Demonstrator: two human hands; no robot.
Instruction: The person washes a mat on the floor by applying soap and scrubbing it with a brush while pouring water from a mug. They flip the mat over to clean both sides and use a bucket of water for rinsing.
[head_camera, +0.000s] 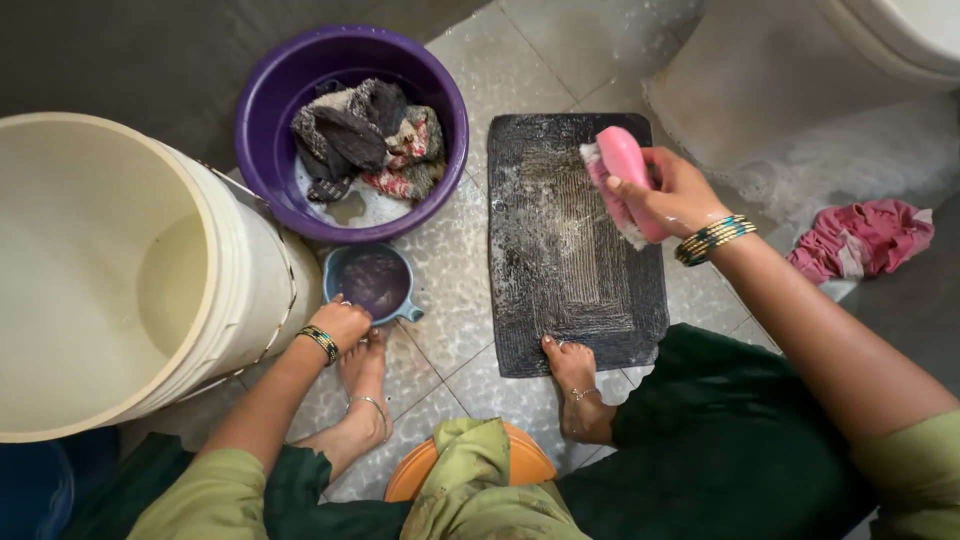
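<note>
While you crouch on the tiled floor (455, 270), your right hand (672, 192) has its grip closed round a pink scrub brush (622, 180), fingers wrapped over the top, bristles down on the upper right corner of a dark soapy mat (570, 260). That mat lies flat on the floor just below and to the left of the grip, w/ suds streaked across its ribbed middle. Your right foot (578, 385) pins its near edge. Your left hand (340, 322) sits on the rim of a small blue mug (372, 282) holding murky water; fingers curled at the rim, but can't tell if the grip is fully closed on it. Just left of that hand stands a big cream bucket (120, 270), touching the mug's side. Above the mug, a purple tub (270, 120) holds 1 heap of wet dark and patterned cloths (368, 135). Well right of the brush grip, a pink cloth (862, 238) lies crumpled on the floor. Your left foot (360, 400) is just below the left hand.
</note>
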